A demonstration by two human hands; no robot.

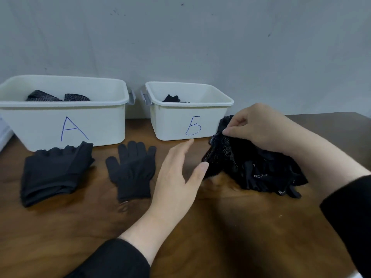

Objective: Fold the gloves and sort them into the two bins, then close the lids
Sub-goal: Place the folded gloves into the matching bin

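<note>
Two white bins stand at the back of the wooden table: bin A [40,125] on the left with dotted black gloves inside, bin B [174,125] to its right with a plain black glove inside. A heap of black gloves [259,169] lies at the right. My right hand [259,127] pinches a dotted glove [222,149] at the top of the heap. My left hand [178,175] hovers open beside the heap, its thumb touching the heap's left edge. A plain black glove [132,169] lies flat in front of the bins. Left of it sits a folded black glove [54,171].
The bins have grey latches [131,99] on their facing sides and no lids on them. A white object [5,133] shows at the left edge. A grey wall rises behind the table. Bare wood lies in front of the gloves.
</note>
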